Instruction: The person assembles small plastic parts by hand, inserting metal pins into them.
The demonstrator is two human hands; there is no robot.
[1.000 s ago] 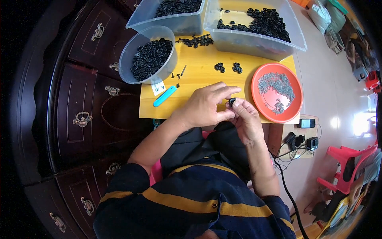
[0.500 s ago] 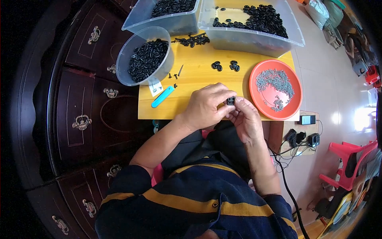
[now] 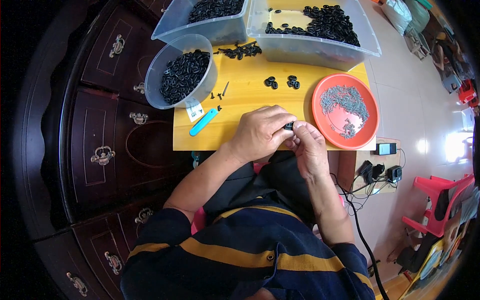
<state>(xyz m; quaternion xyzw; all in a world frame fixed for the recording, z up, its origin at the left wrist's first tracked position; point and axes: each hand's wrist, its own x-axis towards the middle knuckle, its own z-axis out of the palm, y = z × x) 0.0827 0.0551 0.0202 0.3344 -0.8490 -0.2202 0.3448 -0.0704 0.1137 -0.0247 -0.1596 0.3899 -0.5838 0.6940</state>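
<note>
Over the table's near edge, my left hand (image 3: 261, 129) pinches a small black plastic part (image 3: 289, 126) between thumb and fingers. From the other side my right hand (image 3: 309, 142) grips the same part with thumb and fingertips, so most of it is hidden. Just right of my hands is an orange-red plate (image 3: 317, 117) strewn with small grey metal pins (image 3: 345, 102). Beyond the hands, two little groups of black oval pieces (image 3: 271, 82) lie on the yellow table (image 3: 245, 92).
A round clear tub (image 3: 154, 92) of black pieces stands at the left. Two larger clear bins (image 3: 320, 52) of black pieces sit at the back. A blue-handled tool (image 3: 204, 122), a thin pointed rod (image 3: 226, 89) and black scraps (image 3: 240, 51) lie nearby. Dark drawers (image 3: 95, 130) flank the table.
My right thumb and fingers have shifted slightly over the black part, and less of it shows. Both hands keep their hold. The camera view has shifted slightly.
</note>
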